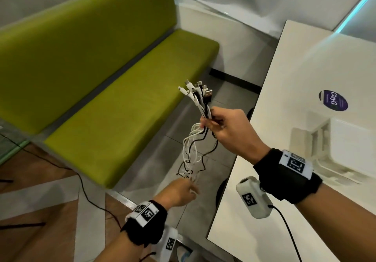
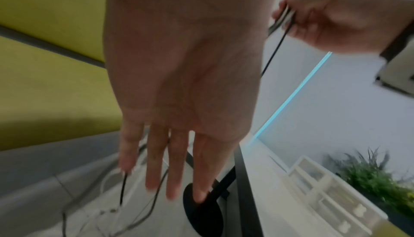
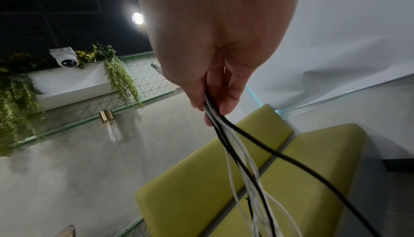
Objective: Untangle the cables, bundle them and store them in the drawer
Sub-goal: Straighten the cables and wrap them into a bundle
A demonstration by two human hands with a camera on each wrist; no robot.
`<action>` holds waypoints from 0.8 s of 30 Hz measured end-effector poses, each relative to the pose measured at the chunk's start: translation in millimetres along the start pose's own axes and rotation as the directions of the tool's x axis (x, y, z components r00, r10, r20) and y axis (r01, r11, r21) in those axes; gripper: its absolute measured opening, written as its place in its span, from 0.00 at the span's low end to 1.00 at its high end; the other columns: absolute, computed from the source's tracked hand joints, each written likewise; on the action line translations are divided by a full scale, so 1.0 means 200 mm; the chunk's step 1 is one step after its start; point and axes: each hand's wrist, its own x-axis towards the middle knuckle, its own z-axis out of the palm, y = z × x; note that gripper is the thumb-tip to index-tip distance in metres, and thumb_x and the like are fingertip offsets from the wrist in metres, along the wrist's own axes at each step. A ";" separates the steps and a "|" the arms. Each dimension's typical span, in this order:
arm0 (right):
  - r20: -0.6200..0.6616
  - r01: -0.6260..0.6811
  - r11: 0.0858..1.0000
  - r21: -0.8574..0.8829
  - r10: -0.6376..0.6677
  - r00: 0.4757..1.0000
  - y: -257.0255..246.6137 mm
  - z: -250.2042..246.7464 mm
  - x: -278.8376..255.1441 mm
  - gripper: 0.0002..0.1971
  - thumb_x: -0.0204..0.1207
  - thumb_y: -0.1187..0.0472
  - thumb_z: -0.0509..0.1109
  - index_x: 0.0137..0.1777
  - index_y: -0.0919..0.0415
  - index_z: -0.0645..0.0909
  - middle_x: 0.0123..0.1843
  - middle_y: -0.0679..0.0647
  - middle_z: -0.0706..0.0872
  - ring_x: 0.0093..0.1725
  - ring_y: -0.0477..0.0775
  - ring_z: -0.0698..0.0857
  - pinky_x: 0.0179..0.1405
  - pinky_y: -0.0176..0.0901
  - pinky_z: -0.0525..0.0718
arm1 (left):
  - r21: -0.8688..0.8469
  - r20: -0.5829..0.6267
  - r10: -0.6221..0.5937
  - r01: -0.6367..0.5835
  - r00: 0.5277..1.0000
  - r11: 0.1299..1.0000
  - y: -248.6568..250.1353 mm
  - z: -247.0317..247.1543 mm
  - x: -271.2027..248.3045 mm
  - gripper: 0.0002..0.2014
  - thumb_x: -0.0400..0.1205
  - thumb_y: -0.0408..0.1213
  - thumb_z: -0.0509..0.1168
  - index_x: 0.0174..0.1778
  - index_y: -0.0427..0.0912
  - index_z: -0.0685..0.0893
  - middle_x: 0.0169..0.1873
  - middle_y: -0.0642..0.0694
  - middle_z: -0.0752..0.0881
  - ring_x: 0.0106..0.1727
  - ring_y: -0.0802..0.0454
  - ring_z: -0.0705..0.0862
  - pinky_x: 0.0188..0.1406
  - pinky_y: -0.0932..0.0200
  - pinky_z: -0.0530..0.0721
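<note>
1. Right hand [image 1: 224,126] raised off the desk [image 1: 305,82] edge, fingers curled round the cables [image 1: 198,107] just below the plugs.
2. Plugs fanned above that fist, black and white together; loose lengths hanging beneath it in a tangle.
3. Left hand [image 1: 179,192] lower, under the right, reaching to the dangling ends; fingers [image 2: 156,161] straight and spread in the left wrist view, strands running behind them. Actual contact blurred, cannot tell.
4. Right wrist view: cords [image 3: 241,161] pinched between thumb and fingers, trailing down away from the palm.
5. Green bench [image 1: 130,107] beyond both hands.
6. White drawer unit [image 1: 345,145] on desk, to the right of the right wrist, well apart from the cables.
</note>
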 end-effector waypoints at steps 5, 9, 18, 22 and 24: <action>-0.049 -0.052 0.998 0.039 0.054 0.997 0.02 0.01 -0.05 0.07 0.80 0.58 0.71 0.43 0.59 0.87 0.37 0.46 0.90 0.34 0.49 0.87 0.36 0.49 0.83 | -0.317 -0.172 0.031 -0.085 0.985 0.944 -0.01 -0.23 -0.23 0.05 0.82 0.41 0.68 0.51 0.47 0.88 0.40 0.54 0.89 0.41 0.60 0.87 0.49 0.59 0.86; -0.024 -0.080 0.996 0.035 0.081 0.996 0.01 -0.03 -0.06 0.08 0.79 0.55 0.71 0.42 0.57 0.88 0.35 0.41 0.88 0.34 0.41 0.85 0.33 0.36 0.79 | -0.411 -0.561 0.058 -0.338 0.826 0.846 0.15 -0.43 -0.29 0.38 0.68 0.60 0.74 0.74 0.51 0.74 0.63 0.60 0.80 0.62 0.65 0.80 0.62 0.67 0.76; -0.114 -0.143 0.983 0.111 0.156 0.981 -0.03 -0.14 -0.11 0.13 0.72 0.44 0.71 0.45 0.52 0.90 0.48 0.42 0.82 0.54 0.50 0.73 0.48 0.25 0.70 | -0.529 -0.539 0.268 -0.569 0.799 0.630 0.59 -0.55 -0.15 0.15 0.76 0.48 0.73 0.57 0.52 0.84 0.57 0.58 0.87 0.63 0.62 0.82 0.69 0.52 0.79; -0.090 -0.188 0.955 0.228 0.213 0.973 -0.01 -0.17 -0.12 0.09 0.69 0.46 0.76 0.36 0.51 0.90 0.59 0.36 0.78 0.65 0.51 0.71 0.58 0.23 0.70 | -0.529 -0.512 0.319 -0.585 0.797 0.614 0.67 -0.52 -0.16 0.11 0.83 0.37 0.65 0.35 0.52 0.82 0.32 0.54 0.83 0.39 0.59 0.80 0.46 0.58 0.79; -0.046 -0.200 0.927 0.319 0.226 0.973 0.01 -0.20 -0.13 0.13 0.67 0.43 0.78 0.39 0.53 0.92 0.60 0.46 0.82 0.68 0.52 0.75 0.64 0.38 0.74 | -0.466 -0.510 0.345 -0.590 0.788 0.659 0.69 -0.52 -0.18 0.16 0.87 0.34 0.60 0.33 0.51 0.75 0.29 0.53 0.78 0.32 0.61 0.75 0.37 0.65 0.73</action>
